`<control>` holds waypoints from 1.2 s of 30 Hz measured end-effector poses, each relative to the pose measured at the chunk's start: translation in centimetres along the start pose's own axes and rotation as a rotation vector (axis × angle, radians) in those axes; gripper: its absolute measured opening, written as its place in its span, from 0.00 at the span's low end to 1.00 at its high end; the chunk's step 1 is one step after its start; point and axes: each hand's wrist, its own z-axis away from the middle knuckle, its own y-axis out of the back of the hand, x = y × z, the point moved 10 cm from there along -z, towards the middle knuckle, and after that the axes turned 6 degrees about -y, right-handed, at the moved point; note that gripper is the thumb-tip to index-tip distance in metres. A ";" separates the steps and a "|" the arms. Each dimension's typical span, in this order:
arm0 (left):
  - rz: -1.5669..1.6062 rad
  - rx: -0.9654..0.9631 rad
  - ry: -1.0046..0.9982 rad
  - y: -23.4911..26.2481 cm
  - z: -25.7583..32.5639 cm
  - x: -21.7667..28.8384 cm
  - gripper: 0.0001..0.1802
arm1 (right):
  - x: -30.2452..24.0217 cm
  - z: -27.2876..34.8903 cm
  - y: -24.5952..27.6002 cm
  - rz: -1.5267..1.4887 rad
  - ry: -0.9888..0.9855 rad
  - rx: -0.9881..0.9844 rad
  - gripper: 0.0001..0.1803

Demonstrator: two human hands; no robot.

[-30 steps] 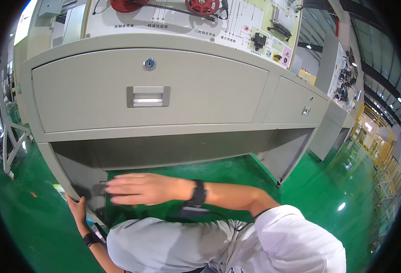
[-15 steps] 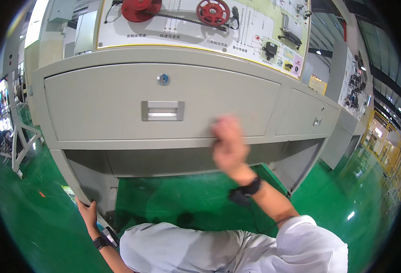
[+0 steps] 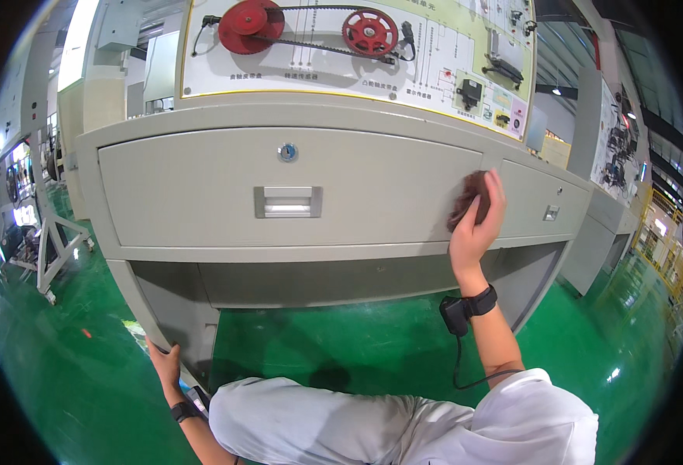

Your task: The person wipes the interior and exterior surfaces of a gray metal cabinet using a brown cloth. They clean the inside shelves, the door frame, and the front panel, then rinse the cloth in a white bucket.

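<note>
My right hand [image 3: 477, 225] is closed round a dark brown cloth [image 3: 468, 203]. It presses the cloth against the right end of a wide grey drawer front [image 3: 202, 186], by the seam to the neighbouring drawer. A silver recessed handle [image 3: 288, 202] and a round lock [image 3: 287, 152] sit on the drawer's middle. Low on the left, my left hand [image 3: 165, 364] grips the edge of the grey cabinet leg [image 3: 144, 294]; some of its fingers are hidden behind it. Each wrist wears a black strap with a small device.
Above the drawers stands a display board [image 3: 310, 77] with red pulleys and a belt. A second drawer [image 3: 539, 203] continues to the right. My bent knee [image 3: 295, 418] is close below the cabinet, over a green floor [image 3: 279, 341]. A wheeled metal frame [image 3: 55, 256] stands at left.
My right hand has swept right and slightly up across the drawer front, and the cloth shows clearly now. The left hand keeps its hold on the leg. The whole view has shifted slightly.
</note>
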 end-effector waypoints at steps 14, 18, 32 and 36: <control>0.053 -0.019 0.076 -0.1 1.2 2.5 0.46 | -13.0 7.9 -3.4 -0.432 0.640 -0.524 0.16; 0.013 0.031 0.036 1.4 1.6 3.9 0.44 | -4.7 -4.5 -0.1 -0.093 0.151 0.027 0.22; 0.072 0.028 0.078 3.4 2.2 1.5 0.44 | -15.2 4.4 -3.2 -0.360 0.635 -0.543 0.23; 0.057 0.017 0.038 3.8 1.7 1.8 0.40 | -11.3 -5.5 -2.3 -0.275 0.181 -0.172 0.24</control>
